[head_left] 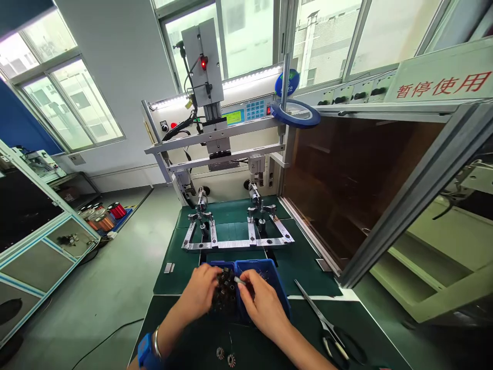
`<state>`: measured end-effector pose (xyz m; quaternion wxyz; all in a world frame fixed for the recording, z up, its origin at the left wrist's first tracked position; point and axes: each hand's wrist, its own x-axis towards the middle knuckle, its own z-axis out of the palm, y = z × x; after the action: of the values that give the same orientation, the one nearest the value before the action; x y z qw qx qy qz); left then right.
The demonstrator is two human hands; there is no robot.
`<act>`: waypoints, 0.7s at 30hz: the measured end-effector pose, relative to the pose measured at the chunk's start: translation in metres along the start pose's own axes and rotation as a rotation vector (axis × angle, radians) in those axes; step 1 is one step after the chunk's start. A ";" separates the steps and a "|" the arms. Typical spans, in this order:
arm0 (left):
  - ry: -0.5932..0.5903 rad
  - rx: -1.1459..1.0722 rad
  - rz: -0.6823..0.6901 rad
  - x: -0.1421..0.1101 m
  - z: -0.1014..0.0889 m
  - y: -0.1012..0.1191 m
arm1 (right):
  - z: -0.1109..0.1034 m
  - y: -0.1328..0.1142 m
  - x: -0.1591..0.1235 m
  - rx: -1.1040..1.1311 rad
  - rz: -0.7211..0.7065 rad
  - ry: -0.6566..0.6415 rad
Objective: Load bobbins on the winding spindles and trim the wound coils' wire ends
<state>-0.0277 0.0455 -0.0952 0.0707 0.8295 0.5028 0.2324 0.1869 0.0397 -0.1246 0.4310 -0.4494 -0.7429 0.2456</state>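
My left hand point(198, 292) is over the left blue bin, which is filled with small dark parts point(226, 290). Its fingers curl at the edge of the pile, and whatever they pinch is hidden. Between the thumb and fingers of my right hand point(265, 306) is a small whitish piece point(239, 280). This hand hovers above the right blue bin point(283, 293), whose contents are mostly covered. Close to me on the green mat lie two small round wire-wound cores point(231, 359), one with a thin wire sticking up.
Scissors point(323, 326) with black handles lie open at the right. Behind the bins stands a metal fixture point(234, 244) with two clamped spindles, below a machine frame point(215, 136). A small metal block point(168, 267) sits at the left. A brown panel point(346, 190) borders the right.
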 end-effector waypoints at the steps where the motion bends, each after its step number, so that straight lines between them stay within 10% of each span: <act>1: 0.060 -0.034 -0.027 0.014 -0.009 -0.011 | -0.003 0.000 0.000 0.045 0.010 -0.004; 5: 0.378 -0.106 -0.230 0.095 -0.043 -0.067 | -0.012 -0.002 -0.001 0.155 0.029 -0.026; 9: 0.452 -0.138 -0.366 0.157 -0.052 -0.110 | -0.017 0.000 -0.001 0.173 0.036 -0.007; 16: 0.328 -0.045 -0.452 0.162 -0.026 -0.127 | -0.048 0.015 0.021 0.110 0.016 0.103; 21: 0.358 0.061 -0.498 0.159 -0.022 -0.122 | -0.094 0.034 0.099 -0.200 0.035 0.209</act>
<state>-0.0739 0.2396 -0.0685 0.0111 0.6283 0.7019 0.3352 0.2613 0.1405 -0.0606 0.4549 -0.5260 -0.7068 0.1297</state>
